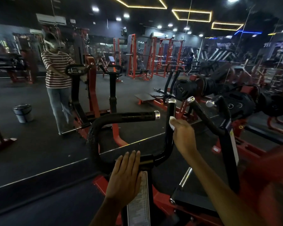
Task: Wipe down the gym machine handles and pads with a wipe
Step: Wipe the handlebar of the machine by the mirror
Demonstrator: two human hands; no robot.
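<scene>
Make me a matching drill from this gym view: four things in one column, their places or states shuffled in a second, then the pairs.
Things:
1. left hand
2. right hand
3. wipe
4. bucket

States:
A. pressed against the upright handle
B. flat on the machine's post
C. on the floor by the mirror
D. gripping the wipe

Pairs: 1-B, 2-D, 3-A, 4-C
</scene>
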